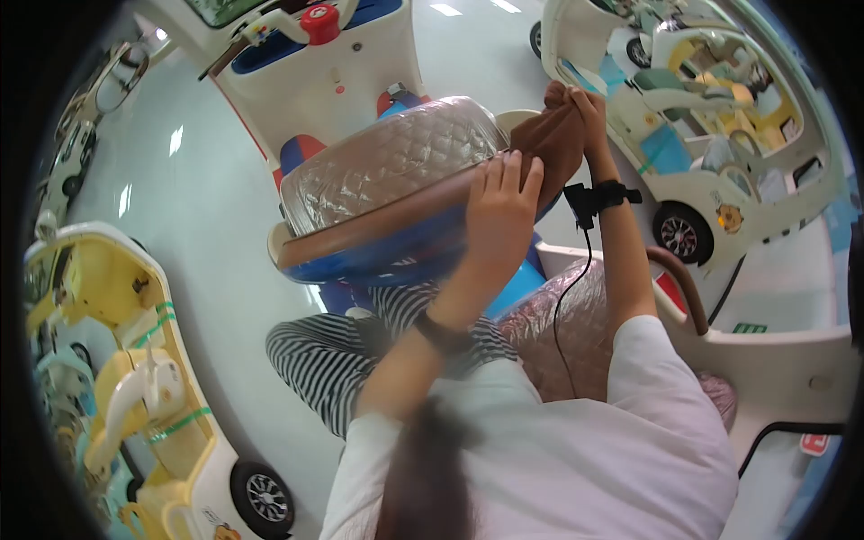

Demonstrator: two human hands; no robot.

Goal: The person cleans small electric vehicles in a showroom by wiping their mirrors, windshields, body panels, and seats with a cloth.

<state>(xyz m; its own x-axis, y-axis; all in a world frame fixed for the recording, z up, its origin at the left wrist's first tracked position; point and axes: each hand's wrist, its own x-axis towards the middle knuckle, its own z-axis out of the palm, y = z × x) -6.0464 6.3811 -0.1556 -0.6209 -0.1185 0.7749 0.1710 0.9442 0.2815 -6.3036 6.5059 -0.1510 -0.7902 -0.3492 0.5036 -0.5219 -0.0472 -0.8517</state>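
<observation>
A seat back with a brown quilted cushion (387,166), covered in clear plastic, stands in front of my knees. Its blue shell (378,247) faces me, and a brown leatherette cover (551,139) runs along its top edge, loose and bunched at the right end. My right hand (587,112) pinches the gathered end of this cover and holds it up. Fingers stretched out, my left hand (502,211) lies flat on the cover and shell edge, left of the bunched part. The underside of the cover is hidden.
I sit on a plastic-wrapped brown seat (562,328) in a cream vehicle body (783,369). Ahead is a white front panel (342,76) with a red knob (319,24). Other small vehicles stand at left (171,387) and right (711,171). A black cable (560,315) hangs from my right wrist.
</observation>
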